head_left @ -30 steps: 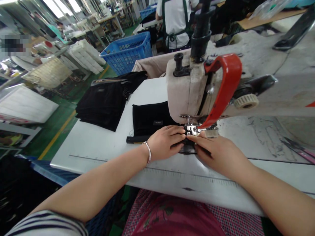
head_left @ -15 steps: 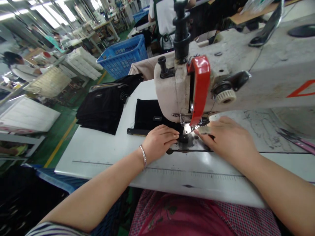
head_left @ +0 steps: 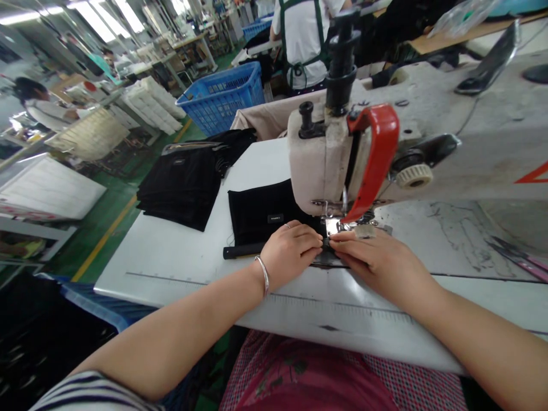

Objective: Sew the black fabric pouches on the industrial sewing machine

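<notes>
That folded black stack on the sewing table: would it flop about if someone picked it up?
Probably floppy: the stack of folded black cloth has soft, drooping edges. It looks fairly light, though its layers may add some weight. Pushed across the white sewing table, the layers might slide apart, as nothing visibly binds them.

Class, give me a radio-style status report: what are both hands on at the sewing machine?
Left hand, right hand on black fabric. Fingertips nearly meeting by the presser foot. Red guard curving down above right hand.
</notes>
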`<state>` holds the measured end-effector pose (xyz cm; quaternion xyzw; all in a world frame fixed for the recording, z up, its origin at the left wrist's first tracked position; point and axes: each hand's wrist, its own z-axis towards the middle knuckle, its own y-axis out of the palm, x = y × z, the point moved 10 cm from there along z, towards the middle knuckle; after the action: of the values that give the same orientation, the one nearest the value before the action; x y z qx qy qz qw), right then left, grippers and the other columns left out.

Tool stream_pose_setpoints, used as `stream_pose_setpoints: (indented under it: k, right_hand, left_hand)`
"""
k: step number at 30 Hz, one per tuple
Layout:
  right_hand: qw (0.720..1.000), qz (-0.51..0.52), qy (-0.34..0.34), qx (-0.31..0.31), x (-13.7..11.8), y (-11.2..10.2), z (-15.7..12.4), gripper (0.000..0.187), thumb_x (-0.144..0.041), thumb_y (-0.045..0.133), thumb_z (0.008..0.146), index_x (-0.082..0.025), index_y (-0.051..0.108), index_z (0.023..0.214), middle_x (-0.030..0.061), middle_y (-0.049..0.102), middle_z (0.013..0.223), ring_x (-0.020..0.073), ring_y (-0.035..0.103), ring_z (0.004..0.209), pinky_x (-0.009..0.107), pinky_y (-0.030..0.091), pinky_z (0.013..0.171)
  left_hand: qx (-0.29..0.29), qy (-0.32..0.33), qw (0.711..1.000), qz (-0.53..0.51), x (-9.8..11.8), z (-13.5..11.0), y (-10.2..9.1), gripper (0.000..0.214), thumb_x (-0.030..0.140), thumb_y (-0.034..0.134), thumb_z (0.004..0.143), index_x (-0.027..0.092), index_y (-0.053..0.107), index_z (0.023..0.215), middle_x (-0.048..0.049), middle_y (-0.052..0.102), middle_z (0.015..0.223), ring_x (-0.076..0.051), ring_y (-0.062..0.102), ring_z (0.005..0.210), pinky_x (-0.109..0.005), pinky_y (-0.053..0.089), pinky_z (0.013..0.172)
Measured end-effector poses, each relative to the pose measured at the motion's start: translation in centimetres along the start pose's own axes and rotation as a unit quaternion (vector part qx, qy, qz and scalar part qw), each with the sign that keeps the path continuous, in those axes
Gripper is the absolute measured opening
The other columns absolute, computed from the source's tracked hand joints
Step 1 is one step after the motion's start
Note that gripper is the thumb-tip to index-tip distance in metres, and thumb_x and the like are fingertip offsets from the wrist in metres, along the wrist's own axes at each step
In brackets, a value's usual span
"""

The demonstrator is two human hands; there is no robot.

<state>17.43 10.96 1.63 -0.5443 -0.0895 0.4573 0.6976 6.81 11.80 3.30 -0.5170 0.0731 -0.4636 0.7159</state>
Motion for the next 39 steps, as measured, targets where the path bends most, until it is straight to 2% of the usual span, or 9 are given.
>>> stream_pose_setpoints:
  k: [6, 12, 18, 25, 34, 39]
  right_hand:
    - [1.000, -0.012, 0.022, 0.006, 0.7, 0.0, 0.6, 0.024, -0.021, 0.052, 0.094, -0.019, 0.064, 0.116, 0.0086, 0.064, 0.117, 0.0255, 0.059, 0.106, 0.042, 0.051, 0.089]
    - [0.999, -0.030, 0.042, 0.011, 1.2, 0.3, 0.7, 0.029, -0.019, 0.055, 0.092, -0.018, 0.062, 0.120, 0.0096, 0.063, 0.120, 0.0286, 0.057, 0.111, 0.045, 0.050, 0.092]
    - [0.999, -0.031, 0.036, 0.015, 1.0, 0.3, 0.6, 0.025, -0.016, 0.055, 0.090, -0.017, 0.064, 0.113, 0.0103, 0.062, 0.120, 0.0294, 0.055, 0.113, 0.046, 0.050, 0.092]
    - [0.998, -0.016, 0.050, 0.016, 1.1, 0.2, 0.8, 0.033, -0.014, 0.053, 0.091, -0.019, 0.060, 0.123, 0.0094, 0.061, 0.121, 0.0271, 0.054, 0.110, 0.044, 0.050, 0.092]
    - [0.997, 0.043, 0.068, 0.019, 1.5, 0.5, 1.0, 0.031, -0.010, 0.052, 0.088, -0.020, 0.063, 0.116, 0.0099, 0.064, 0.113, 0.0270, 0.053, 0.098, 0.045, 0.047, 0.086]
    - [0.997, 0.019, 0.064, 0.028, 1.0, 0.2, 1.4, 0.025, -0.008, 0.053, 0.086, -0.020, 0.064, 0.105, 0.0069, 0.065, 0.107, 0.0221, 0.055, 0.099, 0.037, 0.046, 0.089]
  left_hand:
    - [0.010, 0.000, 1.000, 0.024, -1.4, 1.0, 0.1, 0.005, 0.021, 0.064, 0.089, 0.018, 0.068, 0.089, -0.0005, 0.072, 0.096, -0.016, 0.064, 0.095, -0.033, 0.050, 0.091]
    - [0.021, -0.026, 0.998, 0.047, -2.7, 1.7, 0.0, 0.002, 0.021, 0.069, 0.084, 0.019, 0.068, 0.084, -0.0011, 0.071, 0.090, -0.017, 0.064, 0.086, -0.032, 0.051, 0.085]
    - [0.034, -0.018, 0.998, 0.042, -2.7, 1.6, -0.2, 0.002, 0.019, 0.069, 0.083, 0.019, 0.067, 0.084, -0.0012, 0.070, 0.088, -0.017, 0.063, 0.085, -0.032, 0.052, 0.084]
    - [0.027, -0.040, 0.998, 0.034, -3.1, 1.6, 0.0, 0.002, 0.020, 0.069, 0.083, 0.020, 0.068, 0.085, -0.0017, 0.070, 0.089, -0.019, 0.064, 0.087, -0.034, 0.052, 0.085]
    - [0.021, -0.076, 0.996, 0.043, -3.8, 1.4, 0.3, 0.002, 0.020, 0.069, 0.083, 0.021, 0.069, 0.085, -0.0007, 0.071, 0.091, -0.019, 0.064, 0.091, -0.034, 0.052, 0.087]
    - [0.051, -0.056, 0.996, 0.041, -3.1, 1.3, -0.6, 0.009, 0.012, 0.071, 0.079, 0.021, 0.069, 0.081, -0.0011, 0.071, 0.084, -0.022, 0.064, 0.082, -0.037, 0.054, 0.077]
